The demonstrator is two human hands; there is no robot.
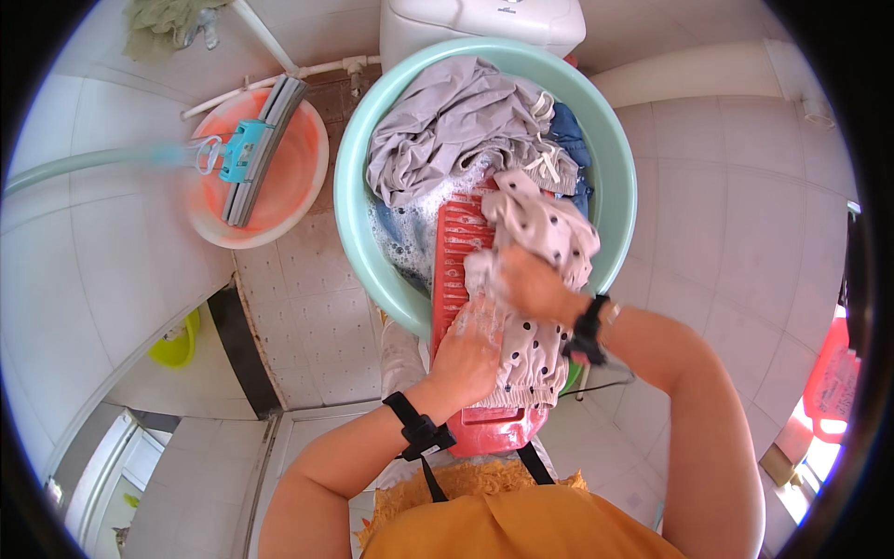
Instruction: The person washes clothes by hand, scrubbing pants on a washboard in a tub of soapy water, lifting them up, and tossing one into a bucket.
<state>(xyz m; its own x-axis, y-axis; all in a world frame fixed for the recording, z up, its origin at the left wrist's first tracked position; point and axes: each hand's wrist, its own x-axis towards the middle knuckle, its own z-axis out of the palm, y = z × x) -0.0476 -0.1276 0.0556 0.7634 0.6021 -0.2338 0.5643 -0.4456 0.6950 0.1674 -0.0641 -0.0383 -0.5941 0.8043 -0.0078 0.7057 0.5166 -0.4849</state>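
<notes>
Nearest the body, the red washboard (453, 252) slopes from its smooth lower end at the wearer's lap up into the basin. The dotted garment (545, 233), pale with dark spots, lies along the board, gathered elastic edge toward the wearer, far end bunched over the ridges inside the basin. Left hand (470, 349): wet, laid over the garment's left edge on the board; cannot tell whether its fingers close on the fabric or only press it. Right hand (535, 284): a little farther up, knuckles bent, gripping a bunch of the same cloth; blurred, fingertips hidden. Step in hand, as judged: scrubbing the garment against the ridges. The next stroke would seem to call for the left hand pinning the cloth while the right keeps a firm hold, as wet fabric may slip. Around the board's upper part, the pale green basin (616, 200) holds suds (410, 228), a blue cloth (568, 135) at right and, farther back, a heaped grey garment (447, 121). Beyond its far rim: a white tank (484, 23).
</notes>
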